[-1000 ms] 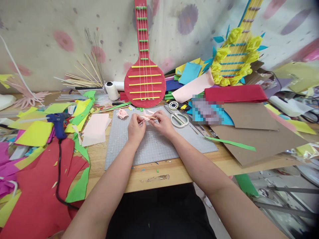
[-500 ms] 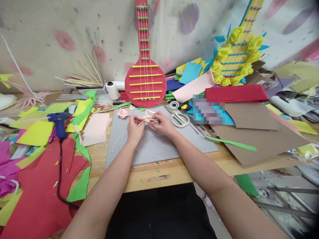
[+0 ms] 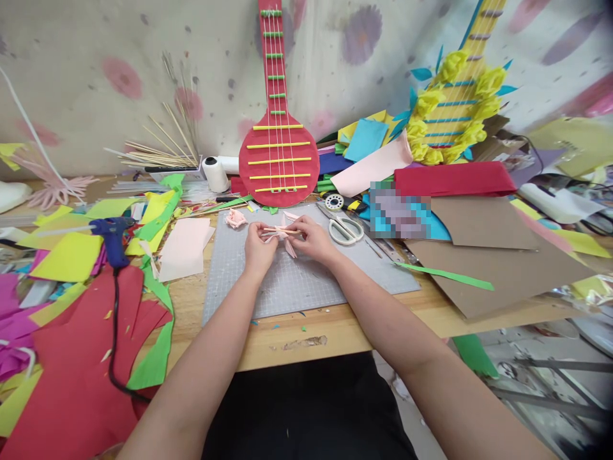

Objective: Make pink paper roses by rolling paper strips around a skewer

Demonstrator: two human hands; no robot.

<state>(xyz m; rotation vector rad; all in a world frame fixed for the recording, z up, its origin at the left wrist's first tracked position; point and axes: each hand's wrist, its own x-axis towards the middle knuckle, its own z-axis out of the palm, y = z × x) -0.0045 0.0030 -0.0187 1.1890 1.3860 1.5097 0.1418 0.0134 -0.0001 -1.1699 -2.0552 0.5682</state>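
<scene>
Both hands meet over the far part of a grey cutting mat [image 3: 297, 281]. My left hand [image 3: 259, 246] and my right hand [image 3: 313, 239] are closed, pinching a thin wooden stick [image 3: 280, 229] with a strip of pale pink paper [image 3: 288, 245] wound round it. A loose end of the strip hangs down between my hands. A finished pale pink paper rosette [image 3: 235, 218] lies on the mat just left of my left hand. White-handled scissors [image 3: 343, 228] lie on the mat right of my right hand.
A blue glue gun [image 3: 113, 236] with a black cord lies at left among red, green and yellow paper scraps. A red paper banjo [image 3: 278, 150] and a yellow paper guitar [image 3: 454, 108] lean on the wall. Brown card [image 3: 498, 268] covers the right side; bamboo sticks [image 3: 158, 153] and a white spool [image 3: 214, 174] stand behind.
My hands stayed in place while turning the stick. The pink strip's loose end now hangs lower between them.
</scene>
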